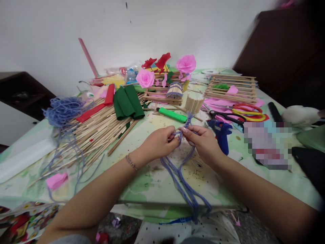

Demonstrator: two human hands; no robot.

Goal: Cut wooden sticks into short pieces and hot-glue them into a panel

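Blue-purple yarn (175, 179) runs between both hands at the middle of the table; its loose strands hang down over the front edge. A short knotted or braided piece of it pokes up beyond the fingers. My left hand (165, 139) is closed in a pinch on a strand. Close beside it, my right hand (200, 140) pinches the yarn near the knotted part. Just past the hands lies a green utility knife (172, 114). To the right of my right hand is a blue glue gun (221, 134), partly hidden by that hand.
Wooden sticks (99, 139) and a tangled yarn heap (62, 110) cover the left side. Green paper (128, 102) rests on the sticks. Behind stand stick frames (231, 88) and a pink paper flower (186, 63). Black-handled scissors (227, 116) lie at right.
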